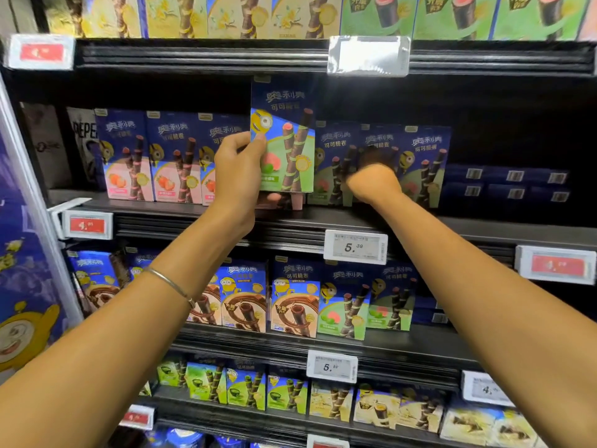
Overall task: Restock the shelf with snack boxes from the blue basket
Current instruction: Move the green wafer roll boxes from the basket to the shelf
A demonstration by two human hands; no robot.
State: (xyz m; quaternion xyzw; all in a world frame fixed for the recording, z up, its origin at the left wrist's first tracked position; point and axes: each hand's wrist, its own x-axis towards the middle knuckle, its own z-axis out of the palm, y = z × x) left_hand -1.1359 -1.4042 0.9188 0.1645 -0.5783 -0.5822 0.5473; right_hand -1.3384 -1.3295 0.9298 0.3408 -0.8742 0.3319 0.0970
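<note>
Blue-green cardboard snack box [284, 137] pinched by left hand [237, 169] above dark shelf [323, 218]; right hand [371, 181] blurred against shelved green boxes [423, 163], grip unclear. Risk: knocking the row over sliding in.

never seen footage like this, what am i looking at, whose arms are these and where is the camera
It is one picture, taken by a camera worn on a person's head, and the two bare arms are theirs. There is no machine here. The left hand holds a green-fronted snack box upright at the middle shelf. The right hand, blurred, reaches among matching green boxes standing there; whether it grips one is unclear. Pink boxes stand to their left.
</note>
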